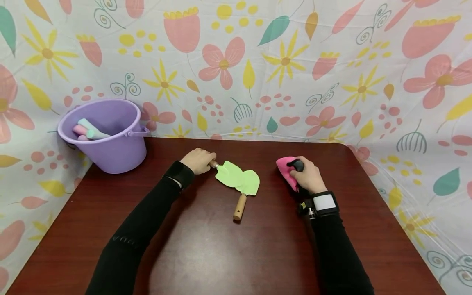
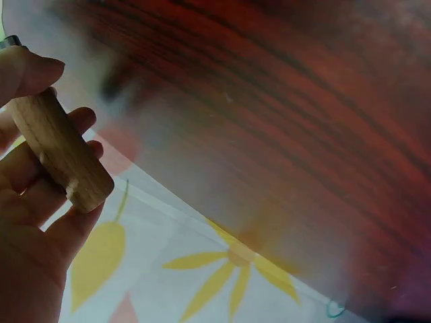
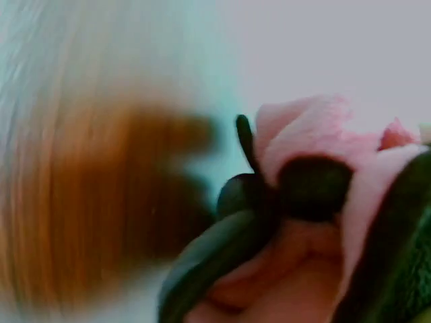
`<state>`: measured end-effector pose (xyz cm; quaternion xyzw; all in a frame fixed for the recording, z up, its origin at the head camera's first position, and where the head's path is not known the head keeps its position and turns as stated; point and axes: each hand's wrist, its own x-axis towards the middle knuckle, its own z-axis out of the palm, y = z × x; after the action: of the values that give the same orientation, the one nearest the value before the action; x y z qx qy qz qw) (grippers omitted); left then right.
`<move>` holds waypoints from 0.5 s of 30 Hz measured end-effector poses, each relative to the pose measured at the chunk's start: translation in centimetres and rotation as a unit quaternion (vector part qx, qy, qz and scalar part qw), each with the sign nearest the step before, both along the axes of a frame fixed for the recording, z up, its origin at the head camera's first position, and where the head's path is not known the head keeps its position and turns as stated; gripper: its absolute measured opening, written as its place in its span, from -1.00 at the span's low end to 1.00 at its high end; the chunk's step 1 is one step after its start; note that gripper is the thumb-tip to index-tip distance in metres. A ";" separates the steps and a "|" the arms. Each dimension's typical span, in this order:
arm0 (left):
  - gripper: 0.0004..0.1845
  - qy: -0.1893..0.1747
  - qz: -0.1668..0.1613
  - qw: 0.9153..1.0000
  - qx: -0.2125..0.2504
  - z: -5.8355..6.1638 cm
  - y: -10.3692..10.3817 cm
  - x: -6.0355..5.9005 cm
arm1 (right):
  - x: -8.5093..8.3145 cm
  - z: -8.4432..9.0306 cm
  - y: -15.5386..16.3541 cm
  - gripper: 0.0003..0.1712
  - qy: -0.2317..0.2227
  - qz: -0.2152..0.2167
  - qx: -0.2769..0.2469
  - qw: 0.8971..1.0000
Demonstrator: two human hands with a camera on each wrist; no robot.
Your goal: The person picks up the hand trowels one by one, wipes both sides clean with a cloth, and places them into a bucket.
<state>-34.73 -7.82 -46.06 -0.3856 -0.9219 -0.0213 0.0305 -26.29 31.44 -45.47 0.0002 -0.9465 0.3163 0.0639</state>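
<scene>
In the head view my left hand [image 1: 199,161] grips the wooden handle [image 2: 64,151] of a small light-green hand trowel [image 1: 228,174]. The left wrist view shows the thumb across that handle, fingers behind it. A second light-green trowel [image 1: 250,182] lies beside it, its wooden handle [image 1: 239,208] pointing toward me and its blade overlapping the first blade in this view. Further right, my right hand [image 1: 310,176] holds a soft pink plush thing with black parts [image 1: 285,169]. Up close, its fuzzy pink fabric [image 3: 310,128] and dark rounded pieces fill the right wrist view; its kind is unclear.
A lilac bucket [image 1: 121,157] with a handle stands at the table's back left corner, several pastel foam-like sticks [image 1: 92,130] inside. The dark brown wooden table [image 1: 206,250] meets a flower-patterned cloth [image 1: 236,82] at the back and sides.
</scene>
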 end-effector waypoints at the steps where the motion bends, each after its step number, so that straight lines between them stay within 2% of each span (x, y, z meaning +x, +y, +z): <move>1: -0.90 -0.009 0.006 1.000 0.008 0.0 -0.2 0.1 | 0.2 0.2 0.0 -0.44 0.007 -0.008 -0.014 1.000; 6: -0.85 -0.040 0.036 0.997 0.048 0.2 -0.9 0.8 | 0.7 1.4 -1.1 -0.44 0.063 -0.038 -0.067 0.995; 9: -0.83 -0.057 0.063 0.994 0.075 0.5 -1.4 1.5 | 1.1 2.5 -2.3 -0.44 0.097 -0.034 -0.091 0.991; 15: -0.81 -0.080 0.122 0.977 0.153 1.2 -1.8 2.5 | 1.4 5.2 -5.1 -0.48 0.158 -0.025 -0.136 0.978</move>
<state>-32.26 -9.64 -44.82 -0.2585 -0.9471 -0.1892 0.0181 -24.85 26.38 -40.28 0.0180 -0.8722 0.4367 0.2198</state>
